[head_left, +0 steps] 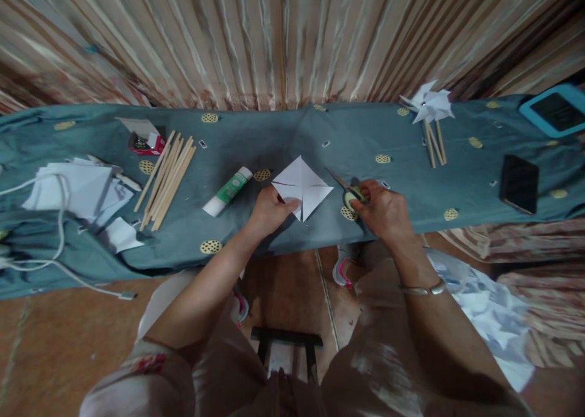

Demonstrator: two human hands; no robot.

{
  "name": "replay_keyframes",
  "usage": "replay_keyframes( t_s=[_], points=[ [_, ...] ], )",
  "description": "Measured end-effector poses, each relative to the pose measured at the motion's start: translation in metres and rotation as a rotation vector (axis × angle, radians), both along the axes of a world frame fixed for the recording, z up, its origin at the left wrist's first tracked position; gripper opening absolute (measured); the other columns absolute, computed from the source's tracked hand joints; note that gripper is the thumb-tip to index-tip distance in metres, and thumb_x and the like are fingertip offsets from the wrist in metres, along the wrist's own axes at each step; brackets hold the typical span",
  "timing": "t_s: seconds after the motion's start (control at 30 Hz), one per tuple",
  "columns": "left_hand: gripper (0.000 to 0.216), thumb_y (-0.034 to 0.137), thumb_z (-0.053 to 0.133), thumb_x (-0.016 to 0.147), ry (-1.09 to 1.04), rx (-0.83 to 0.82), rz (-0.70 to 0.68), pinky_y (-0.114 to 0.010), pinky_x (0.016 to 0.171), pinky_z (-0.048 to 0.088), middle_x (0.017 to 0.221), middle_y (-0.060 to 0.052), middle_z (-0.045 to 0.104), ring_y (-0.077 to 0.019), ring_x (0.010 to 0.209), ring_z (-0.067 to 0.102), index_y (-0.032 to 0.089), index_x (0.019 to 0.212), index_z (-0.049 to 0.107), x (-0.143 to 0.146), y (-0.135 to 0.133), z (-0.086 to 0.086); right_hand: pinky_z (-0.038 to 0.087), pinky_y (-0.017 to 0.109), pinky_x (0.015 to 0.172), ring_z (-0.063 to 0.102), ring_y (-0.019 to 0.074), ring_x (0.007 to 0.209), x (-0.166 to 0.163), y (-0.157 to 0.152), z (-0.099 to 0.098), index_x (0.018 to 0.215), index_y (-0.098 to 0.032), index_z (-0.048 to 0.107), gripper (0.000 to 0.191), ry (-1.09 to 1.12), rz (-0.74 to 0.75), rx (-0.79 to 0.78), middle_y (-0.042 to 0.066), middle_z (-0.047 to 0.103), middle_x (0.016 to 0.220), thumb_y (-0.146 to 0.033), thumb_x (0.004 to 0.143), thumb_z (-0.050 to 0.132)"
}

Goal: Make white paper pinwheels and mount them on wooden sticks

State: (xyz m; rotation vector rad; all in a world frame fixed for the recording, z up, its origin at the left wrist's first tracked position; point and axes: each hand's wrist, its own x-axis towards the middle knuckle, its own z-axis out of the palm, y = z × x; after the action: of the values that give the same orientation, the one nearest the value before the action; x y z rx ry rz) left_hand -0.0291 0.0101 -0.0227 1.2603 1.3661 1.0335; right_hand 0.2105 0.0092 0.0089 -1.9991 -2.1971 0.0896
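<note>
My left hand [270, 211] pinches a white square of paper [311, 182] near its lower left edge, thumb on top. The paper is turned like a diamond, with creases and slits running in from its left and bottom corners. To its right, my right hand [384, 208] is closed around the green handles of a pair of scissors [340, 180]. The scissors' blades point up and left, apart from the paper. Left of the paper lies a green and white glue stick [228, 191].
Wooden sticks [167, 182], a red box of small metal pieces [145, 141], stacked paper [75, 185] and a white cable [61, 228] lie left. Paper pinwheels [432, 103], a black phone [519, 184] and a blue-framed device [555, 111] lie right. A bag of white paper pieces [489, 310] stands below.
</note>
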Motion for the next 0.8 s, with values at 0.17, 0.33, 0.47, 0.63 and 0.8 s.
replay_keyframes(
  t_s=[0.17,0.33,0.47,0.63,0.8],
  points=[
    [0.031,0.017,0.070,0.060,-0.025,0.005,-0.015,-0.026,0.065,0.052,0.072,0.000,0.068,-0.0165,0.066,0.064,0.015,0.091,0.067,0.001,0.000,0.003,0.050,0.035,0.071,0.071,0.0269,0.083,-0.001,0.000,0.002,0.109,-0.017,0.066,0.028,-0.034,0.003,-0.011,0.011,0.076,0.097,-0.031,0.084,0.064],
    [0.041,0.025,0.072,0.065,-0.098,-0.058,-0.037,-0.024,0.052,0.051,0.069,0.001,0.066,-0.0153,0.056,0.064,0.016,0.104,0.063,-0.010,-0.005,0.009,0.049,0.034,0.071,0.070,0.0266,0.085,0.000,0.001,0.004,0.104,-0.017,0.067,0.025,-0.032,-0.001,-0.023,0.010,0.075,0.096,-0.032,0.083,0.065],
    [0.022,0.031,0.070,0.070,0.005,0.014,-0.018,-0.023,0.051,0.047,0.062,0.002,0.064,-0.0136,0.052,0.062,0.017,0.087,0.066,-0.025,-0.011,0.016,0.047,0.035,0.072,0.068,0.0277,0.086,0.000,0.000,0.003,0.106,-0.016,0.067,0.028,-0.077,0.014,-0.003,0.012,0.074,0.096,-0.035,0.085,0.063],
    [0.012,0.032,0.065,0.076,0.188,0.145,0.118,-0.025,0.055,0.044,0.058,0.002,0.061,-0.0131,0.054,0.057,0.021,0.071,0.067,-0.047,-0.020,0.029,0.047,0.037,0.074,0.066,0.0293,0.086,-0.001,-0.003,0.003,0.107,-0.016,0.067,0.027,-0.107,0.031,0.039,0.014,0.073,0.095,-0.034,0.087,0.059],
    [0.016,0.033,0.069,0.076,0.417,0.302,0.274,-0.031,0.078,0.051,0.094,-0.004,0.070,-0.0202,0.088,0.064,0.024,0.089,0.071,-0.081,-0.026,0.035,0.048,0.042,0.082,0.065,0.0341,0.097,-0.003,-0.003,0.006,0.114,-0.011,0.065,0.034,-0.068,0.043,0.093,0.018,0.072,0.103,-0.032,0.089,0.056]
  ],
)
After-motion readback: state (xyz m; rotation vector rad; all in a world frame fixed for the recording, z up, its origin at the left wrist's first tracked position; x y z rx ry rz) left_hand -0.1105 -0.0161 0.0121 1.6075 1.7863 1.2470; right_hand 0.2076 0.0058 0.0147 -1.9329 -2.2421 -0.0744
